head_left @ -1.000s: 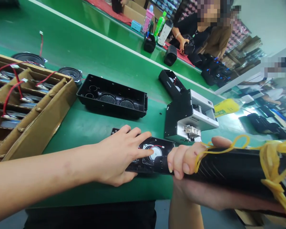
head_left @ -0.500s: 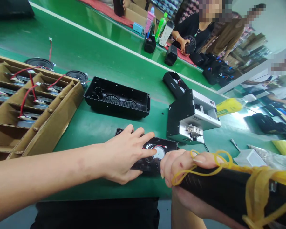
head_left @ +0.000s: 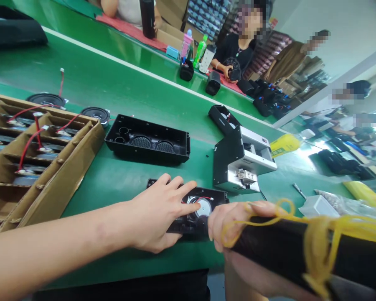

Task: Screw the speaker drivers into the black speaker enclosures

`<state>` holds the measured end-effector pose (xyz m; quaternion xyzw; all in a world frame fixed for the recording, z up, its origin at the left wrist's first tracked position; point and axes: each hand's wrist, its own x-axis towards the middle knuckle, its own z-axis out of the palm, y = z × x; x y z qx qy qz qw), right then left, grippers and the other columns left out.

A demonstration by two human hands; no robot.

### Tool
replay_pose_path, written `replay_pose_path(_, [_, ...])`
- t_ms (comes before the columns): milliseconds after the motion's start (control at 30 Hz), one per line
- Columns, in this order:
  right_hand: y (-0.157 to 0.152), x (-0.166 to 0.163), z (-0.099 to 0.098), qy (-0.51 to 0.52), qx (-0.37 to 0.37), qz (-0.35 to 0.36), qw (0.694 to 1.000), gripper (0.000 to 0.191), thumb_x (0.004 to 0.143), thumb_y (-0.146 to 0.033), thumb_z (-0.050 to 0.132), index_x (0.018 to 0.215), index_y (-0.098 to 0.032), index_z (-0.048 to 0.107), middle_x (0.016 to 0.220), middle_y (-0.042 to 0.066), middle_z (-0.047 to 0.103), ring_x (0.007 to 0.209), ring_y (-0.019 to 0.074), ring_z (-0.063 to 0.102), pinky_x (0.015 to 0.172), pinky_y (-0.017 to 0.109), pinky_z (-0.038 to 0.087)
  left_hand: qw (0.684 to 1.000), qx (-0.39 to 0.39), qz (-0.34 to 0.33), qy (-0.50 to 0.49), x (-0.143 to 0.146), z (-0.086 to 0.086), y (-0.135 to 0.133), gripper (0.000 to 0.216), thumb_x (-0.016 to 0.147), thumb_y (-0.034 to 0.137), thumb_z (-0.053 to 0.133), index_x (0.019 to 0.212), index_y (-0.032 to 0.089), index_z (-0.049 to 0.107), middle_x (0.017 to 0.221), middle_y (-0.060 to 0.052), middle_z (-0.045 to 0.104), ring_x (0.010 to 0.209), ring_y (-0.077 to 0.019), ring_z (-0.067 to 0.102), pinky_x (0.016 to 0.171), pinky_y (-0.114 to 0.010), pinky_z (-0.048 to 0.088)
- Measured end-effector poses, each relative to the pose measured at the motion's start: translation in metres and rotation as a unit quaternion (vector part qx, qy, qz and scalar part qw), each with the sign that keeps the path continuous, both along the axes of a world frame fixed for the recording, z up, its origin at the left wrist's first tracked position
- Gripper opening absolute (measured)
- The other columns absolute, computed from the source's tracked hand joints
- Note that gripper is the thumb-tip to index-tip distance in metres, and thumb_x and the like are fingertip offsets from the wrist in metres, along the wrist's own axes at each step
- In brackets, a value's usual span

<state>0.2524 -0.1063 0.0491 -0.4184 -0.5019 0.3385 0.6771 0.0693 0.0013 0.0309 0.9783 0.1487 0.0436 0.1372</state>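
Observation:
A black speaker housing (head_left: 218, 196) lies on the green bench in front of me, holding a round speaker driver (head_left: 204, 208) with a white back and a red-and-black wire. My left hand (head_left: 156, 213) spans the housing with spread fingers, thumb at the near side, gripping it across its width. At the housing's right end is my right hand (head_left: 232, 219), closed around a black electric screwdriver (head_left: 275, 240) bound with yellow bands. The fist hides the screwdriver's tip, so contact with a screw cannot be seen. Beyond the hands sits an open black housing (head_left: 147, 152) with two round grilles.
A divided cardboard box (head_left: 65, 179) of wired speakers stands left, with loose speakers (head_left: 95, 115) behind it. A silver-and-black screw feeder (head_left: 225, 161) and another housing (head_left: 224, 119) stand right of centre. A yellow bottle (head_left: 285, 144) lies farther right. Co-workers sit across the bench.
My view has tipped upward, so the bench things appear lower and slightly left. Both hands keep their places at the housing, the screwdriver still in my right.

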Motion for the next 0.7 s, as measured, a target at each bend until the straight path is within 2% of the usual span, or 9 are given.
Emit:
replay_pose_path(67, [0.001, 0.011, 0.021, 0.025, 0.068, -0.029, 0.997, 0.046, 0.095, -0.076, 0.069, 0.121, -0.039, 0.076, 0.062, -0.007, 0.060, 0.039, 0.0141, 0.046, 0.044, 0.029, 0.047, 1.000, -0.007, 0.006, -0.010, 0.000, -0.002, -0.001, 0.068, 0.089, 0.049, 0.072, 0.153, 0.029, 0.060, 0.167, -0.020, 0.048, 0.131, -0.0447, 0.058, 0.101, -0.065, 0.051])
replay_pose_path(100, [0.002, 0.020, 0.033, 0.035, 0.095, -0.054, 0.993, 0.040, 0.094, -0.067, 0.079, 0.122, -0.038, 0.077, 0.063, -0.009, 0.059, 0.037, 0.0118, 0.043, 0.043, 0.027, 0.046, 1.000, -0.011, 0.013, -0.016, -0.001, -0.004, -0.001, 0.069, 0.089, 0.049, 0.073, 0.154, 0.030, 0.059, 0.171, -0.020, 0.045, 0.135, -0.0458, 0.058, 0.104, -0.067, 0.050])
replay_pose_path(167, [0.010, 0.045, 0.053, 0.025, 0.157, -0.102, 0.982, 0.042, 0.085, -0.057, 0.092, 0.120, -0.039, 0.078, 0.063, -0.011, 0.058, 0.035, 0.0090, 0.039, 0.040, 0.025, 0.045, 0.999, -0.018, 0.021, -0.026, -0.005, -0.007, -0.001, 0.079, 0.086, 0.048, 0.077, 0.160, 0.036, 0.052, 0.178, -0.017, 0.034, 0.143, -0.0486, 0.054, 0.110, -0.072, 0.047])
replay_pose_path(233, [0.024, 0.075, 0.068, -0.031, 0.237, -0.140, 0.961, 0.048, 0.087, -0.072, 0.081, 0.117, -0.034, 0.080, 0.060, -0.010, 0.056, 0.033, 0.0099, 0.037, 0.034, 0.025, 0.041, 0.999, -0.019, 0.027, -0.037, -0.012, -0.011, 0.000, 0.097, 0.082, 0.044, 0.081, 0.168, 0.044, 0.037, 0.183, -0.013, 0.023, 0.151, -0.0510, 0.049, 0.113, -0.076, 0.046])
replay_pose_path(300, [0.041, 0.102, 0.076, -0.067, 0.274, -0.203, 0.937, 0.067, 0.089, -0.086, 0.061, 0.112, -0.026, 0.077, 0.056, -0.009, 0.052, 0.032, 0.0116, 0.036, 0.030, 0.025, 0.036, 0.998, -0.010, 0.033, -0.048, -0.022, -0.016, 0.003, 0.108, 0.077, 0.040, 0.083, 0.170, 0.049, 0.027, 0.185, -0.009, 0.018, 0.155, -0.0513, 0.045, 0.114, -0.077, 0.047])
replay_pose_path(367, [0.059, 0.119, 0.076, -0.066, 0.273, -0.261, 0.924, 0.069, 0.089, -0.088, 0.056, 0.101, -0.023, 0.071, 0.057, -0.008, 0.050, 0.034, 0.0111, 0.037, 0.029, 0.023, 0.034, 0.996, 0.013, 0.055, -0.062, -0.033, -0.026, 0.008, 0.108, 0.073, 0.036, 0.083, 0.167, 0.050, 0.032, 0.185, -0.004, 0.017, 0.157, -0.0502, 0.044, 0.114, -0.077, 0.048])
replay_pose_path(433, [0.074, 0.126, 0.072, -0.056, 0.251, -0.280, 0.925, 0.066, 0.090, -0.088, 0.055, 0.097, -0.023, 0.064, 0.059, -0.008, 0.049, 0.035, 0.0105, 0.040, 0.031, 0.021, 0.035, 0.993, 0.039, 0.074, -0.078, -0.044, -0.040, 0.014, 0.102, 0.068, 0.036, 0.083, 0.161, 0.049, 0.042, 0.186, 0.000, 0.015, 0.158, -0.0492, 0.042, 0.115, -0.076, 0.048])
replay_pose_path(567, [0.087, 0.125, 0.060, -0.043, 0.216, -0.275, 0.936, 0.067, 0.090, -0.089, 0.055, 0.099, -0.024, 0.060, 0.061, -0.009, 0.051, 0.036, 0.0100, 0.043, 0.033, 0.021, 0.036, 0.992, 0.050, 0.070, -0.087, -0.060, -0.068, 0.023, 0.100, 0.065, 0.037, 0.083, 0.157, 0.051, 0.047, 0.186, 0.003, 0.012, 0.157, -0.0493, 0.043, 0.115, -0.072, 0.050])
replay_pose_path(700, [0.089, 0.127, 0.053, -0.045, 0.202, -0.255, 0.944, 0.071, 0.091, -0.093, 0.050, 0.099, -0.023, 0.061, 0.057, -0.009, 0.049, 0.034, 0.0101, 0.042, 0.033, 0.021, 0.036, 0.996, 0.023, 0.066, -0.050, -0.064, -0.073, 0.026, 0.103, 0.063, 0.031, 0.084, 0.157, 0.052, 0.048, 0.186, 0.004, 0.010, 0.157, -0.0497, 0.045, 0.119, -0.070, 0.050])
